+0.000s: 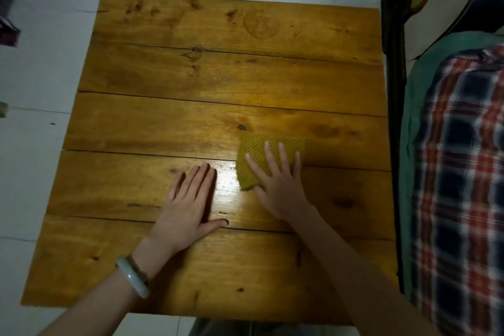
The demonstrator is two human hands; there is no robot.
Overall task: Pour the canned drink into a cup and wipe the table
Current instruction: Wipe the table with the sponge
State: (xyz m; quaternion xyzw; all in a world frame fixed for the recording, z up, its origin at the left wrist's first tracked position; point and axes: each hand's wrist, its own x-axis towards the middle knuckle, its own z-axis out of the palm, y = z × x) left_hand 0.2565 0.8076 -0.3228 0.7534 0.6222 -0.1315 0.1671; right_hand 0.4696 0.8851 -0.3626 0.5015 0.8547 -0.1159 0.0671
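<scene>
A folded yellow-green cloth (255,146) lies on the wooden plank table (191,76), right of the middle. My right hand (278,185) presses flat on the cloth with fingers spread, covering its near right part. My left hand (189,202) rests flat on the bare wood just left of the cloth, fingers together, thumb out, holding nothing. A shiny wet-looking patch (226,180) lies between the two hands. No can and no cup is in view.
A bed with a green sheet (414,131) and a plaid blanket (463,172) runs along the table's right edge, with a dark frame (392,63) beside it. Pale tiled floor (41,144) surrounds the table on the left and far side.
</scene>
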